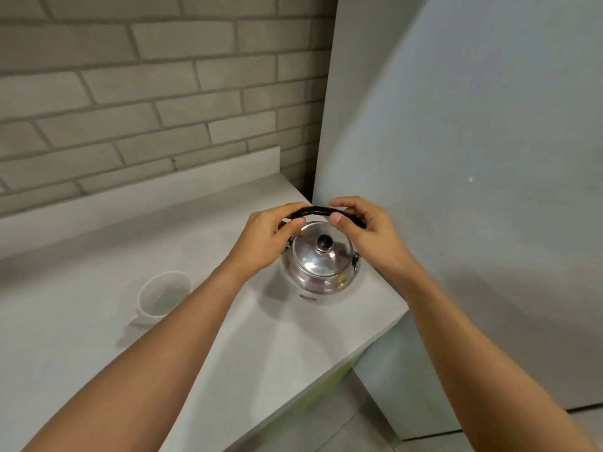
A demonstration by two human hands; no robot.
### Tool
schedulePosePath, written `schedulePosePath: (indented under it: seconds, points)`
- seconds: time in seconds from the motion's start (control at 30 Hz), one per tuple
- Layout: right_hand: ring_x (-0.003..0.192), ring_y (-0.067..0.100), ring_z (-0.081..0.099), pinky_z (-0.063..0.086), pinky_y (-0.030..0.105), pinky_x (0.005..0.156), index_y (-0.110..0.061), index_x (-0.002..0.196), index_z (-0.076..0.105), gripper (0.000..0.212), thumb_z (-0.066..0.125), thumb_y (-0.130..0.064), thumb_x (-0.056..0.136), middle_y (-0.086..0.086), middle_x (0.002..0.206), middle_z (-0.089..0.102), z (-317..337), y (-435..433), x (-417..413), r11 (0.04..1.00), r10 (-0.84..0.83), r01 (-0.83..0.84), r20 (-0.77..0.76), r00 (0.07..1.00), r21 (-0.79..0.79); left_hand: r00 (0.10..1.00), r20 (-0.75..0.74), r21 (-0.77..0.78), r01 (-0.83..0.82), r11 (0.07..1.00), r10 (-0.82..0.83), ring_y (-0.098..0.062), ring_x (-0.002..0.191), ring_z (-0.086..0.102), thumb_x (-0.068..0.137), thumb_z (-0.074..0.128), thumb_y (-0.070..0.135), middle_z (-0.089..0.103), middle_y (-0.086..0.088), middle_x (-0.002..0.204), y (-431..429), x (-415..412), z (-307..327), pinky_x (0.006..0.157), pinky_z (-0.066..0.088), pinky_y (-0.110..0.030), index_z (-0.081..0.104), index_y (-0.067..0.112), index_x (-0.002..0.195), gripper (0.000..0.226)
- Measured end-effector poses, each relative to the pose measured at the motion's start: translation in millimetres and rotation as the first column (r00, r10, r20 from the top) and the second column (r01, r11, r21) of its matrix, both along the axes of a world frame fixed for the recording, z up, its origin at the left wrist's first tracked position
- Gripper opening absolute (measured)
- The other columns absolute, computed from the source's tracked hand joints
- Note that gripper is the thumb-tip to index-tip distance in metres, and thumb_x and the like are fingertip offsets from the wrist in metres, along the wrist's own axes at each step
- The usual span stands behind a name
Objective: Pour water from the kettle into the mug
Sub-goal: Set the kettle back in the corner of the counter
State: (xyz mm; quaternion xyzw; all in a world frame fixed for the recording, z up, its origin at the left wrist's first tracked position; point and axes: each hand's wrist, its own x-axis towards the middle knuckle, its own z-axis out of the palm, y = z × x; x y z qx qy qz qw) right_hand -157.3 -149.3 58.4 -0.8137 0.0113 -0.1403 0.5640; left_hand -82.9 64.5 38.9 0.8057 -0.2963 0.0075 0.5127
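Both forearms reach forward from the near edge and meet over the kettle (321,265). The left hand (266,238) comes in from the left with its fingers curled over the left end of the black handle (318,211), thumb tucked beneath. The right hand (365,230) comes from the right, fingers arched over the handle's right end and the thumb tip pressing at its near side. Each hand is closed around the handle.

The kettle is a rounded, shiny steel one standing upright, its lid (321,252) on, with a dark knob (324,242) at the centre. It sits directly under the hands, close to the right end of the countertop (81,321).

The white mug (163,295) stands well to the left of the kettle and a little nearer, just left of the left forearm, its mouth open upward. Whether it holds anything is unclear.

The countertop is pale grey and smooth, with a low raised strip along its far edge. Behind it rises a wall of light grey bricks (146,93). To the right stands a tall, plain grey panel (473,158), just beside the counter's right end. Grey floor tiles (326,429) show at the near right.
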Motion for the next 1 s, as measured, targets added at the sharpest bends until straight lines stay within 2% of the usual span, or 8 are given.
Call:
schedulePosePath:
  seconds: [0.13,0.27,0.37,0.47,0.57,0.83,0.93,1.0]
  points:
    - [0.103,-0.002,0.069,0.052,0.016,0.087,-0.026,0.12,0.075,0.024,0.07,-0.031,0.097,-0.016,0.108,0.076,-10,-15,25,0.995,-0.09,0.092,0.042,0.995,-0.032,0.997,-0.049,-0.018,-0.057,0.998,0.056,0.0,0.066,0.069,0.106,0.065,0.02,0.075,0.028,0.079,-21,22,-13,0.065,0.056,-0.022,0.075,0.029,0.13,0.028]
    - [0.099,0.004,0.069,0.054,0.025,0.09,-0.028,0.117,0.077,0.02,0.067,-0.029,0.099,-0.012,0.107,0.075,-23,-28,51,0.99,-0.116,0.119,0.04,0.992,-0.076,0.99,-0.107,-0.011,-0.094,0.995,0.093,-0.005,0.064,0.068,0.107,0.064,0.022,0.075,0.022,0.075,-35,42,-26,0.066,0.058,-0.033,0.074,0.029,0.133,0.029]
    - [0.082,-0.002,0.066,0.054,0.025,0.08,-0.029,0.117,0.078,0.02,0.068,-0.028,0.1,-0.015,0.096,0.071,-34,-35,67,0.993,-0.108,0.108,0.014,0.994,-0.047,0.984,-0.143,0.002,-0.108,0.994,0.107,-0.027,0.077,0.076,0.107,0.064,0.023,0.08,0.004,0.084,-42,54,-34,0.077,0.064,-0.044,0.074,0.035,0.132,0.029]
    - [0.074,-0.007,0.064,0.05,0.012,0.067,-0.029,0.118,0.078,0.02,0.068,-0.028,0.1,-0.014,0.092,0.07,-42,-40,78,0.993,-0.108,0.108,0.002,0.994,-0.04,0.98,-0.161,0.013,-0.115,0.993,0.115,-0.032,0.083,0.077,0.107,0.064,0.023,0.081,-0.004,0.09,-45,65,-41,0.08,0.065,-0.048,0.074,0.039,0.13,0.03]
    - [0.079,0.0,0.063,0.05,0.011,0.06,-0.029,0.119,0.077,0.021,0.067,-0.029,0.101,-0.008,0.097,0.07,-47,-40,84,0.994,-0.104,0.102,-0.027,0.994,-0.04,0.972,-0.198,0.019,-0.124,0.992,0.126,-0.033,0.088,0.078,0.106,0.065,0.023,0.081,-0.008,0.093,-47,73,-48,0.085,0.065,-0.049,0.074,0.039,0.129,0.03]
    - [0.094,0.012,0.067,0.05,0.01,0.069,-0.027,0.123,0.075,0.024,0.065,-0.03,0.102,-0.003,0.11,0.073,-60,-41,90,0.993,-0.09,0.084,-0.082,0.993,-0.081,0.951,-0.266,0.02,-0.159,0.987,0.159,-0.036,0.085,0.075,0.105,0.067,0.024,0.079,-0.001,0.089,-48,79,-64,0.08,0.066,-0.048,0.075,0.038,0.13,0.03]
    - [0.098,0.012,0.068,0.054,0.019,0.079,-0.029,0.122,0.075,0.023,0.065,-0.032,0.102,-0.005,0.109,0.073,-64,-41,93,0.992,-0.097,0.091,-0.072,0.993,-0.086,0.951,-0.264,0.018,-0.165,0.986,0.164,-0.035,0.088,0.076,0.105,0.067,0.024,0.08,0.0,0.095,-47,80,-68,0.084,0.066,-0.047,0.074,0.036,0.132,0.03]
    - [0.104,0.015,0.068,0.06,0.03,0.085,-0.029,0.123,0.075,0.023,0.064,-0.032,0.102,-0.005,0.111,0.072,-65,-40,94,0.994,-0.096,0.091,-0.083,0.992,-0.058,0.955,-0.247,0.032,-0.162,0.986,0.165,-0.026,0.088,0.077,0.105,0.068,0.023,0.08,0.01,0.095,-48,79,-68,0.087,0.066,-0.045,0.074,0.033,0.134,0.031]
